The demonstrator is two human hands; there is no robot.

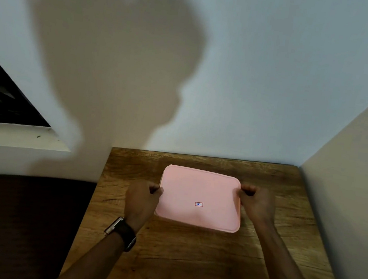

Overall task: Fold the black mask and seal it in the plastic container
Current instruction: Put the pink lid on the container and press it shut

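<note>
A rectangular plastic container with a pink lid (197, 192) sits on the wooden table (187, 255), toward its far end. The lid covers it fully and carries a small red-framed label (198, 204). My left hand (142, 198) grips the lid's left edge with curled fingers; a dark wristwatch is on that wrist. On the right edge, my right hand (256, 202) holds the lid in the same curled way. No black mask shows anywhere; the lid hides whatever is inside.
A white wall (255, 78) rises right behind the table, with a second wall (344, 205) close along its right side. Left of the table lies a dark surface (17, 223), and a dark window with a white sill (5, 136) sits above it.
</note>
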